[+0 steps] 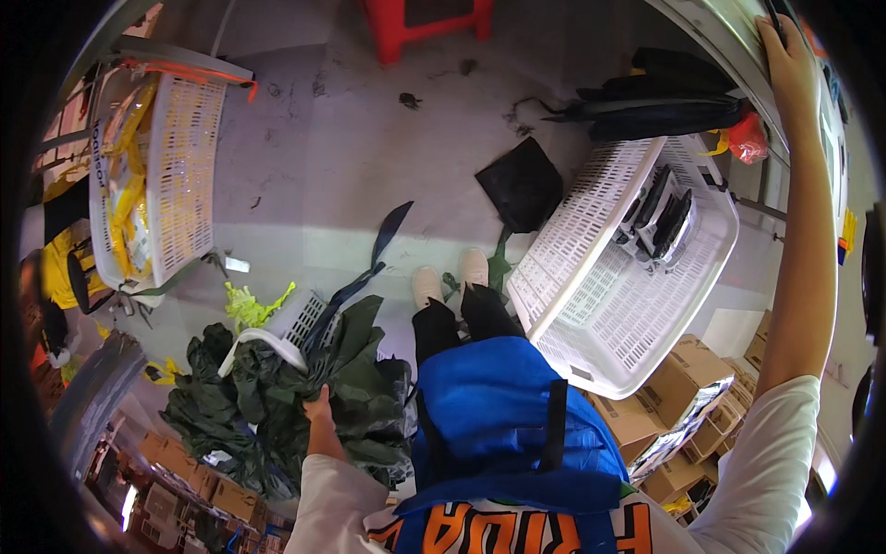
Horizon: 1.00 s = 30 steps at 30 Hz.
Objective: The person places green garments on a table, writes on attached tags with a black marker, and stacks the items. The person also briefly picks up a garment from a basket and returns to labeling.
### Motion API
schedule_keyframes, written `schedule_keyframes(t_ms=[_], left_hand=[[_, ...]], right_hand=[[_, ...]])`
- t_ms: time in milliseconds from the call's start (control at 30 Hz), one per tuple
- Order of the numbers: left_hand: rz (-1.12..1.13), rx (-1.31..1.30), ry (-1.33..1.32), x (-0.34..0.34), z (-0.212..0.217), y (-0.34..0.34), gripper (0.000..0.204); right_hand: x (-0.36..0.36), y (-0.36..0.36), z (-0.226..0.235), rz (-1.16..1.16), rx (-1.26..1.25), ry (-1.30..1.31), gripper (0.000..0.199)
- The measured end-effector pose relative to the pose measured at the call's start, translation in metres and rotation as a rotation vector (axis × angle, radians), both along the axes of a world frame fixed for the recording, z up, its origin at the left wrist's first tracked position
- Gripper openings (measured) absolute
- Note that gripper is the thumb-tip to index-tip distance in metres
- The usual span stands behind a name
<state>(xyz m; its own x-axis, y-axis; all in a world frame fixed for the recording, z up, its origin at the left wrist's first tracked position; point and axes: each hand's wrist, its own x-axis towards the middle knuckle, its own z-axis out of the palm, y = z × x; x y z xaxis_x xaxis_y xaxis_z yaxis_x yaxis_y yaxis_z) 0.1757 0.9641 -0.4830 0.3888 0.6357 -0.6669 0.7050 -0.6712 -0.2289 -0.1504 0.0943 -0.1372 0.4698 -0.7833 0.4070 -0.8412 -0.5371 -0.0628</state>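
My left hand (320, 406) is closed on a crumpled dark green plastic bag (355, 369), part of a loose heap of such plastic at lower left. The plastic drapes over a white slotted basket (302, 320) and hides most of it. At the upper right, my right arm reaches up to the pale edge of a raised surface. There my right hand (789, 60) has its fingers around a slim black object (777, 20) whose kind I cannot make out. The far end of that object is cut off by the rim.
A white basket (711, 242) holding several black packages (666, 217) stands to my right. Cardboard boxes (688, 374) are stacked behind it. Another white basket (189, 175) with yellow packages is at left. Black plastic (521, 185) and a red stool (434, 28) are on the floor ahead.
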Motion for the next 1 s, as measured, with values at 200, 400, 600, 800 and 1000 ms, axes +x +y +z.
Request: schedule_keyframes(t_ms=[200, 400, 600, 800, 1000], left_hand=[[0.075, -0.192, -0.238, 0.010, -0.043, -0.019, 0.091], [0.075, -0.297, -0.388, 0.032, -0.096, 0.028, 0.060], [-0.003, -0.043, -0.379, 0.029, -0.074, -0.005, 0.049], [-0.035, -0.129, -0.386, 0.053, -0.080, -0.027, 0.043], [-0.063, -0.295, -0.461, 0.103, -0.094, -0.068, 0.046]], right_hand=[[0.016, 0.027, 0.004, -0.103, 0.039, -0.107, 0.033], [-0.005, 0.014, -0.007, 0.082, 0.015, -0.112, 0.028], [-0.007, 0.013, 0.001, -0.018, 0.103, -0.031, 0.032], [-0.021, 0.018, 0.006, 0.012, 0.232, -0.269, 0.027], [-0.004, 0.024, -0.001, -0.035, 0.305, -0.467, 0.025]])
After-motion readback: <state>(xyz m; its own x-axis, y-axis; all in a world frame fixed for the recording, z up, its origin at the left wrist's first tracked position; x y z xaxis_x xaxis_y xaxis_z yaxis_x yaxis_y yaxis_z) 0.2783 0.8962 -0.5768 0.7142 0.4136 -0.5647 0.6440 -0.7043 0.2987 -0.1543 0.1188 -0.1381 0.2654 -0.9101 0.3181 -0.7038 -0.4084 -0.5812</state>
